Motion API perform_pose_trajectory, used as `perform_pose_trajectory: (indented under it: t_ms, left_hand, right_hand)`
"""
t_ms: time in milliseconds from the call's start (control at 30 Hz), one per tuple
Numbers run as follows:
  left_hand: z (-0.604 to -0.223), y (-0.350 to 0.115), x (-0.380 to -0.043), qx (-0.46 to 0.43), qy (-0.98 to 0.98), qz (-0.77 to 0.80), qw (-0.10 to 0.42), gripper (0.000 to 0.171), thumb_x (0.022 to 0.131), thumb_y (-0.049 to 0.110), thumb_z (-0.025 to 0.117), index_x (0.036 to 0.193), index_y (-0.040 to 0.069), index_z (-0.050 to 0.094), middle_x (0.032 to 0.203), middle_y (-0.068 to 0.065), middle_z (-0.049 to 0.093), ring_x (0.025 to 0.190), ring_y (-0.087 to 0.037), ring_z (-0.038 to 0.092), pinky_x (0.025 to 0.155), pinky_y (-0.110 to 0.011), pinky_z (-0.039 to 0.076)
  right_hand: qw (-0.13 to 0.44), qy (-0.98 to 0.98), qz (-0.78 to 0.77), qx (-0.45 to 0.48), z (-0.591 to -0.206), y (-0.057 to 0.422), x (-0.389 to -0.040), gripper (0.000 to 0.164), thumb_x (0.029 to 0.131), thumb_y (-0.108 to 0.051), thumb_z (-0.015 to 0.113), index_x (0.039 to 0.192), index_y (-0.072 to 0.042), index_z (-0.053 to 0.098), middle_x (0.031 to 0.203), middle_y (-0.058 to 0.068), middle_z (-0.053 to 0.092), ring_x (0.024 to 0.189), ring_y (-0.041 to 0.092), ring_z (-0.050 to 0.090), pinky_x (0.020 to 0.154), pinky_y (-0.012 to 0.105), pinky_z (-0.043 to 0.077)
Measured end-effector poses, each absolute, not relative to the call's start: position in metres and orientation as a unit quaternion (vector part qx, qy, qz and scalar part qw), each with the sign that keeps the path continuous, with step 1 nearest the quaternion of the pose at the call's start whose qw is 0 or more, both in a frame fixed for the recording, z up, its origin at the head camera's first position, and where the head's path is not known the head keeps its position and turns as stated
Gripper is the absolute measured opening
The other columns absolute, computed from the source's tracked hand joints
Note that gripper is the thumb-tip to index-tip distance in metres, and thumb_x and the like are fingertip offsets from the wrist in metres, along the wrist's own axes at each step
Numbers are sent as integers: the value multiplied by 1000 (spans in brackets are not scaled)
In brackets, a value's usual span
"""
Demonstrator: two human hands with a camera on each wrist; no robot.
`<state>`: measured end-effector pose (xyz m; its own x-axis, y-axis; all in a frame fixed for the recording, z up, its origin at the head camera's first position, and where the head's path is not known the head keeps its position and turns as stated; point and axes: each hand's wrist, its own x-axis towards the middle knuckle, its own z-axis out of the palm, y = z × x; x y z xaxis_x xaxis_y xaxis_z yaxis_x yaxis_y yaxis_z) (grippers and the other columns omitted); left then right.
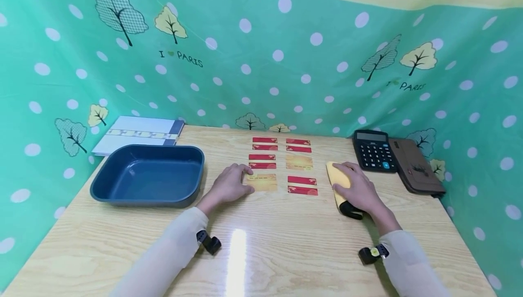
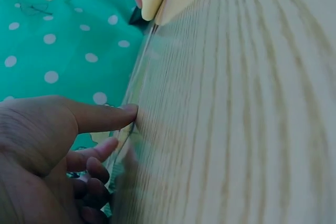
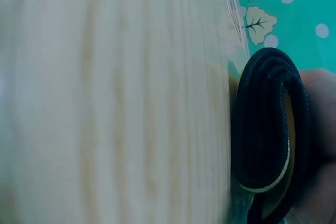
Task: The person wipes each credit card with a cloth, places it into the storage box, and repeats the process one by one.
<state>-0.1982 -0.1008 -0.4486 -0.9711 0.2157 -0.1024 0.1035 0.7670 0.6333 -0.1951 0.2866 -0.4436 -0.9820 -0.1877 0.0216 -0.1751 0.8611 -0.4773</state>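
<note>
While your left hand rests on the worktop with thumb and forefinger spread apart at the left end of a gold card, your right hand grips a yellow roll with a black end. In the left wrist view, your thumb is straight and your lower fingers curl loosely; you cannot tell there whether the card is pinched. The gold card lies flat, nearest you in the left column of two short columns. Beyond it lie red cards, showing as paired bands; in the right column, an other gold card lies between red ones. The roll lies to the right of both columns, its layered black edge facing the right wrist view. To your left is a blue basin, with a white book behind it; to your far right, a calculator sits beside a brown case.
</note>
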Motion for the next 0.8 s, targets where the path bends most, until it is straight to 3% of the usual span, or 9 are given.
perform_pose_trajectory:
  t_ms: [267,367,533,800]
  left_hand:
    - [-449,-100,-195,83,924,370,55,45,80,14,87,120,15,65,105,-4,65,91,-18,56,76,-31,46]
    - [-452,-101,-195,80,911,403,45,39,83,9,83,117,17,65,99,-3,69,85,-16,58,75,-30,46]
    - [-452,-108,-195,68,888,455,13,33,85,2,79,111,18,67,91,-2,72,83,-13,66,80,-32,56]
    - [-441,-110,-197,76,803,590,19,40,88,-4,75,123,9,64,104,-14,72,87,-18,73,77,-29,64]
  right_hand:
    - [-18,950,-294,-100,-435,285,-188,64,94,-13,70,153,-6,47,154,28,40,137,52,44,109,74,40]
    - [-51,940,-320,-103,-432,281,-186,63,94,-12,72,152,-7,49,154,27,41,138,51,43,110,74,39]
    - [-102,922,-355,-117,-422,264,-186,63,92,-11,75,151,-12,52,153,24,44,140,48,43,111,73,38]
    - [-140,897,-397,-133,-410,227,-180,65,89,-8,78,149,-18,56,155,15,47,142,41,45,113,68,41]
